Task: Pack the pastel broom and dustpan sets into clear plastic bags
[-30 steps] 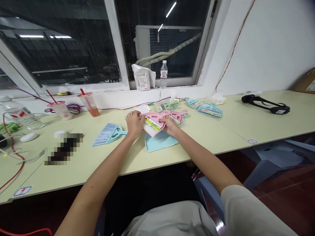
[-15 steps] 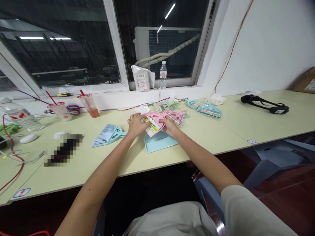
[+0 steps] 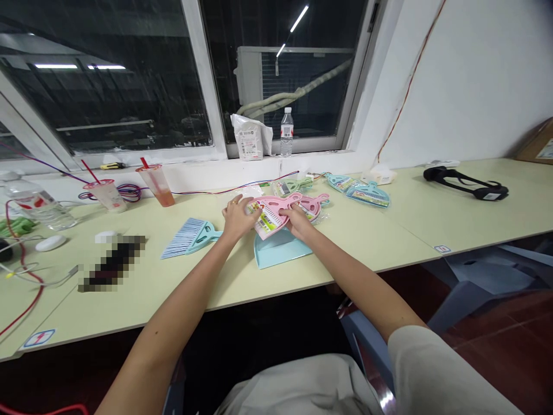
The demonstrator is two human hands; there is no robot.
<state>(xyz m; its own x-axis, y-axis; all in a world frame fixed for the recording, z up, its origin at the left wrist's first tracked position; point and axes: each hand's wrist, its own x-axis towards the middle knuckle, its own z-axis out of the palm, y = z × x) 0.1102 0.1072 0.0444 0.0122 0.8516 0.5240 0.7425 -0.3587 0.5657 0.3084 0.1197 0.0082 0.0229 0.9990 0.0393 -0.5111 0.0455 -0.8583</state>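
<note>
The left hand [image 3: 237, 219] pinches one side of the pink brush [image 3: 270, 213], the right hand [image 3: 297, 221] the other. Fan-shaped, with holes in its top and a white, yellow-green and red label [image 3: 267, 218], it sits above a blue dustpan [image 3: 280, 251] on the counter [image 3: 367, 245].

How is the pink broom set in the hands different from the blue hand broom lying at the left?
Color: the pink broom set is pink; the blue hand broom is light blue.
Labeling: the pink broom set carries a printed label; the blue hand broom shows none, its bristles bare.
Support: the right hand holds the pink broom set; the blue hand broom lies on the table.
Both have cut-out holes.
</note>
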